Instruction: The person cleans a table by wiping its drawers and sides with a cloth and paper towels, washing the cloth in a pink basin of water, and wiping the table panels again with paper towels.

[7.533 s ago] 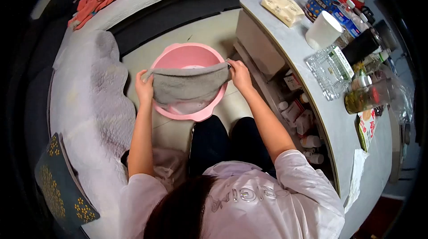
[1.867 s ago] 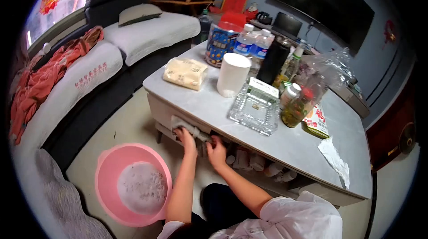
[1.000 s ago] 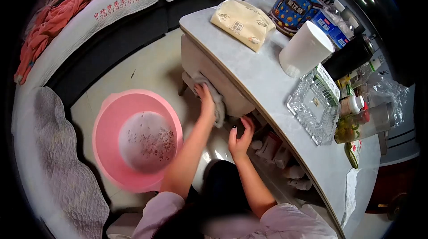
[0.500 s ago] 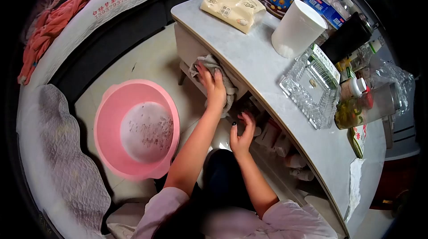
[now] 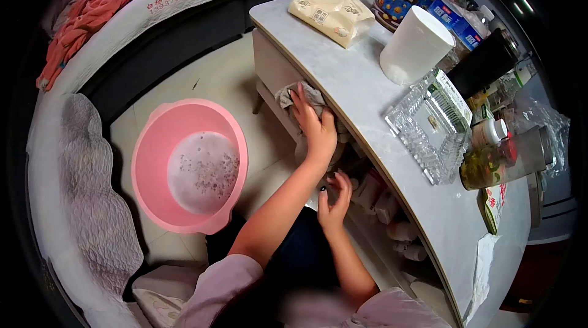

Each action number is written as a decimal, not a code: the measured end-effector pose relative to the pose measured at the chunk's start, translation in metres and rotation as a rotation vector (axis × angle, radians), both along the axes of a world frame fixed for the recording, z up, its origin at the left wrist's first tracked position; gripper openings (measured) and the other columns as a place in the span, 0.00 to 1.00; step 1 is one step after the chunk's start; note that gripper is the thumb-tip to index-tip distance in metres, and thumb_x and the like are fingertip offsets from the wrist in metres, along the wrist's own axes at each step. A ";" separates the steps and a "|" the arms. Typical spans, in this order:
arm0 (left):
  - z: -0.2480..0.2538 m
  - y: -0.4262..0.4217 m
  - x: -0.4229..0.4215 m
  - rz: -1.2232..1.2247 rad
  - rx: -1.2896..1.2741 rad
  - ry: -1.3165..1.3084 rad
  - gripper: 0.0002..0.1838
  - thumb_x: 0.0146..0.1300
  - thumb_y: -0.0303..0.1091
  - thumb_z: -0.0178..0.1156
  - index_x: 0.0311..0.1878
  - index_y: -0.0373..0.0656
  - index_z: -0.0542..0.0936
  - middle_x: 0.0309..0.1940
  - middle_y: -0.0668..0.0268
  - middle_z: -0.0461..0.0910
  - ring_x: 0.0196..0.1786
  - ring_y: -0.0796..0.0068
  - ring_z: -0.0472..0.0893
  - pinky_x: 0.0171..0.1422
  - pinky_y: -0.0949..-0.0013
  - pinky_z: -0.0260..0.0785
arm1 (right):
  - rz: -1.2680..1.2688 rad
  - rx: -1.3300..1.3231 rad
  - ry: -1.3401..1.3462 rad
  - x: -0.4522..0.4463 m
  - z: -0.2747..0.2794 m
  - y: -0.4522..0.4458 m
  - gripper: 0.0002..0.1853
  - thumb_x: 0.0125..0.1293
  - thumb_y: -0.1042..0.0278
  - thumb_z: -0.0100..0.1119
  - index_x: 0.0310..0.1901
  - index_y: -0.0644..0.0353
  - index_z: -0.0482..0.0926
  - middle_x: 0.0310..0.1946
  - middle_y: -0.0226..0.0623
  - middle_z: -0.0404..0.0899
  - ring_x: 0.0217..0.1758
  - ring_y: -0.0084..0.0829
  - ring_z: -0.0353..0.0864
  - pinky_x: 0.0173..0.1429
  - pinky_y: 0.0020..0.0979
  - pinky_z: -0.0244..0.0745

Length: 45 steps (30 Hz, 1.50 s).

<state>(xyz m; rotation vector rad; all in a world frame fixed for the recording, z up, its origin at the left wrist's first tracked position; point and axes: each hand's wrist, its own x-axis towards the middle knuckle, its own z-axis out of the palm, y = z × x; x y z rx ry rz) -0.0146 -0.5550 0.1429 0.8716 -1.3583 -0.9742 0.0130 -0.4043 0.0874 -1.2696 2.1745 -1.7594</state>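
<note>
My left hand (image 5: 315, 129) holds a wet-looking grey cloth (image 5: 313, 96) pressed against the drawer front (image 5: 278, 61) just under the tabletop edge. Its fingers reach over the cloth, and part of the cloth hangs below the palm. Lower down, beside the open shelf under the table, my right hand (image 5: 334, 205) is empty, with the fingers loosely curled and apart. A pink basin (image 5: 150, 175) stands on the floor to the left, with cloudy, foamy water (image 5: 196, 175) in it.
On the grey tabletop (image 5: 367, 120) are a tissue pack (image 5: 331, 12), a white cylinder (image 5: 416, 46), a clear plastic tray (image 5: 422, 126), a black flask (image 5: 487, 61) and several bottles. Stored items (image 5: 387, 207) fill the shelf below. A sofa (image 5: 177, 58) curves around the left.
My left hand and the cloth have moved right along the drawer front, nearer the tabletop edge. The right hand has shifted slightly down. The whole view has turned a little.
</note>
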 end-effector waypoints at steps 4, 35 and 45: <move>-0.006 -0.005 -0.004 0.035 -0.046 0.049 0.35 0.58 0.45 0.45 0.66 0.46 0.47 0.65 0.43 0.41 0.65 0.39 0.44 0.65 0.46 0.35 | 0.033 0.009 -0.058 0.001 -0.005 0.004 0.22 0.53 0.77 0.49 0.52 0.66 0.64 0.53 0.51 0.62 0.45 0.36 0.73 0.49 0.33 0.68; -0.096 -0.028 0.003 -0.149 0.478 0.076 0.36 0.63 0.47 0.39 0.67 0.39 0.40 0.68 0.55 0.35 0.70 0.59 0.38 0.70 0.65 0.32 | 0.118 -0.022 -0.142 0.022 0.004 -0.015 0.22 0.51 0.81 0.48 0.51 0.66 0.65 0.53 0.46 0.63 0.42 0.33 0.73 0.48 0.31 0.68; -0.101 -0.112 0.023 -0.376 0.816 0.507 0.38 0.62 0.52 0.40 0.68 0.46 0.35 0.67 0.59 0.43 0.67 0.63 0.52 0.67 0.65 0.45 | 0.051 0.045 -0.011 0.006 0.026 0.011 0.20 0.53 0.78 0.49 0.50 0.65 0.67 0.53 0.46 0.63 0.42 0.33 0.74 0.49 0.31 0.69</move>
